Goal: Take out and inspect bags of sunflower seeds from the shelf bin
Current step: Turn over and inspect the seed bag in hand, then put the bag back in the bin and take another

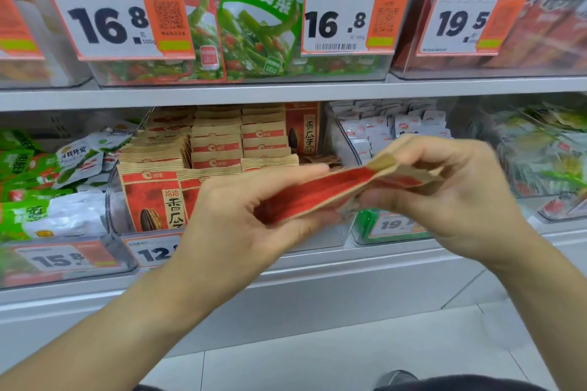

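A red and tan bag of sunflower seeds (330, 189) hangs nearly flat in front of the shelf, blurred by motion. My left hand (241, 216) pinches its lower left end between thumb and fingers. My right hand (451, 187) grips its upper right end, fingers curled over the tan top edge. Behind them, the clear shelf bin (111, 200) holds several more such bags (216, 149) standing in rows, with one red bag (152, 200) facing out at the front.
Green and white snack packs (47, 187) fill the bin to the left, white packets (381, 130) the bin to the right. The upper shelf (286, 95) carries bins with price tags 16.8 and 19.5. A pale tiled floor (349, 355) lies below.
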`<state>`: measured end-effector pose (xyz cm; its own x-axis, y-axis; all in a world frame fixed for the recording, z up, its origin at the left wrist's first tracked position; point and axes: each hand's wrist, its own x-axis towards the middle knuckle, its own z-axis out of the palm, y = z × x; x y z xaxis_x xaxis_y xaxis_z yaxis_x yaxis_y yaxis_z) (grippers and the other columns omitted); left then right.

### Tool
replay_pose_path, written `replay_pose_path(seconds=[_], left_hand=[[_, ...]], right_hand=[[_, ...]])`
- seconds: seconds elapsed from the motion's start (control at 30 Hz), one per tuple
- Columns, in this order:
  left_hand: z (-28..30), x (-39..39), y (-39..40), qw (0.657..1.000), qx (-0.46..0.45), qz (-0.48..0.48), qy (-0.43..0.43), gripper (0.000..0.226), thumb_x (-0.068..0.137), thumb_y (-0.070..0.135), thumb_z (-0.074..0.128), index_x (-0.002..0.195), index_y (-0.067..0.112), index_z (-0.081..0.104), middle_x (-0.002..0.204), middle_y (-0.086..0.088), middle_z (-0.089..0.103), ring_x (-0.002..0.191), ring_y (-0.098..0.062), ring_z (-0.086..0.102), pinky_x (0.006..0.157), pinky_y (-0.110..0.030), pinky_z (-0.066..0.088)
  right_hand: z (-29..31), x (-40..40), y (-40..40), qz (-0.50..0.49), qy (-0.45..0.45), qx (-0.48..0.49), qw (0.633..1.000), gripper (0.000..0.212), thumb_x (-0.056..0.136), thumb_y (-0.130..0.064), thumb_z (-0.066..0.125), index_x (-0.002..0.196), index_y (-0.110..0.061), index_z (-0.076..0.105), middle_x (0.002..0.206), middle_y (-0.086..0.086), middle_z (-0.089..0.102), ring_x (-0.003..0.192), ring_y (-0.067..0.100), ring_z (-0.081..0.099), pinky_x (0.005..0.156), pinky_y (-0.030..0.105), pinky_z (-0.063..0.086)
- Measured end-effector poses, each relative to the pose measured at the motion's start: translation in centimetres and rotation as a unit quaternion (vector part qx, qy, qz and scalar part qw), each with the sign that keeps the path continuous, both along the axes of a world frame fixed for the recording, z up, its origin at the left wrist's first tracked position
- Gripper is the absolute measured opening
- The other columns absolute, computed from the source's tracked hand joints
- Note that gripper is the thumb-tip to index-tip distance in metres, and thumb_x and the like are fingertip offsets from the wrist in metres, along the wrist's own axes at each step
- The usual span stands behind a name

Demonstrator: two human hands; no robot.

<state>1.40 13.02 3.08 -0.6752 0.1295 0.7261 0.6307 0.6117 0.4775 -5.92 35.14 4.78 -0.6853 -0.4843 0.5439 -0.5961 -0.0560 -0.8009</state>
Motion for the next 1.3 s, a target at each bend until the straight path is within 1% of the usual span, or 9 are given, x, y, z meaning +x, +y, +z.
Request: replay_pose_path(seconds=[0.07,0.2,0.3,0.5,0.63,0.77,0.9,1.07,1.3], left_hand=[[-0.2,-0.5,-0.3,0.999,0.002,0.05,0.0,0.056,0.081,0.041,0.078,0.131,0.021,0.062,0.117,0.013,0.069,0.109,0.002,0.064,0.095,-0.012,0.047],[-1.3,-2.0,-0.8,0.987,-0.055,0.1,-0.109,0.076,0.084,0.045,0.072,0.151,0.027,0.04,0.141,0.013,0.051,0.135,-0.001,0.043,0.114,-0.012,0.03],[-2.5,-2.9,-0.6,0.979,-0.102,0.102,-0.146,0.077,0.091,0.045,0.068,0.156,0.026,0.031,0.152,0.012,0.04,0.145,-0.002,0.028,0.12,-0.016,0.019],[-3.9,-4.4,0.0,0.971,-0.139,0.107,-0.161,0.051,0.103,0.046,0.048,0.146,0.018,0.05,0.155,0.005,0.042,0.152,-0.009,0.019,0.127,-0.04,0.016],[-4.7,-5.1,0.0,0.973,-0.129,0.118,-0.15,0.051,0.103,0.046,0.042,0.141,0.016,0.056,0.15,0.002,0.048,0.149,-0.014,0.027,0.126,-0.043,0.018],[-5.2,-5.5,-0.2,0.975,-0.118,0.121,-0.142,0.055,0.101,0.048,0.043,0.144,0.016,0.05,0.15,0.002,0.047,0.145,-0.013,0.031,0.124,-0.035,0.022],[-5.3,-5.8,-0.5,0.977,-0.093,0.127,-0.144,0.057,0.101,0.051,0.048,0.149,0.019,0.043,0.152,0.007,0.042,0.142,-0.003,0.029,0.113,-0.01,0.015],[-5.2,-6.0,0.0,0.975,-0.077,0.145,-0.148,0.061,0.096,0.055,0.042,0.145,0.019,0.046,0.147,0.007,0.046,0.138,-0.002,0.03,0.126,-0.039,0.018],[-5.0,-6.7,0.5,0.973,-0.031,0.144,-0.177,0.059,0.092,0.056,0.041,0.14,0.021,0.047,0.125,0.017,0.038,0.133,-0.004,0.036,0.122,-0.042,0.026]], right_hand=[[0.5,-0.3,0.8,-0.041,0.035,-0.04,0.998,0.019,0.07,0.0,0.079,0.086,-0.007,0.069,0.084,-0.008,0.076,0.077,0.01,0.072,0.072,0.02,0.056],[0.2,-1.6,2.3,-0.137,0.109,-0.094,0.98,0.025,0.078,-0.005,0.084,0.087,-0.025,0.072,0.094,-0.006,0.077,0.093,0.024,0.074,0.085,0.033,0.056],[-0.9,-2.9,1.5,-0.207,0.13,-0.065,0.967,0.019,0.079,-0.003,0.083,0.091,-0.01,0.072,0.097,0.008,0.074,0.091,0.026,0.073,0.085,0.029,0.056],[-3.6,-7.4,-1.2,-0.26,0.176,0.021,0.949,0.025,0.083,-0.001,0.078,0.099,-0.02,0.074,0.096,-0.002,0.073,0.091,0.009,0.07,0.085,0.019,0.053],[-4.5,-10.0,-3.3,-0.28,0.224,0.101,0.928,0.021,0.081,-0.004,0.076,0.1,-0.012,0.08,0.094,-0.001,0.074,0.089,0.009,0.067,0.082,0.009,0.048],[-4.8,-11.3,-4.7,-0.267,0.192,0.177,0.928,0.016,0.087,-0.023,0.079,0.101,-0.015,0.08,0.093,-0.008,0.074,0.092,0.014,0.07,0.092,0.026,0.053],[-4.1,-12.7,-5.7,-0.288,0.146,0.291,0.901,0.015,0.089,-0.026,0.076,0.104,-0.023,0.08,0.101,-0.006,0.073,0.097,0.011,0.064,0.084,0.02,0.042],[-2.5,-15.6,-7.6,-0.289,0.03,0.369,0.883,0.018,0.089,-0.031,0.077,0.107,-0.029,0.077,0.111,-0.003,0.072,0.099,0.013,0.063,0.084,0.021,0.044],[-2.1,-17.4,-9.5,-0.255,0.062,0.487,0.833,0.029,0.089,-0.032,0.077,0.115,-0.018,0.076,0.123,0.003,0.071,0.108,0.018,0.062,0.09,0.022,0.04]])
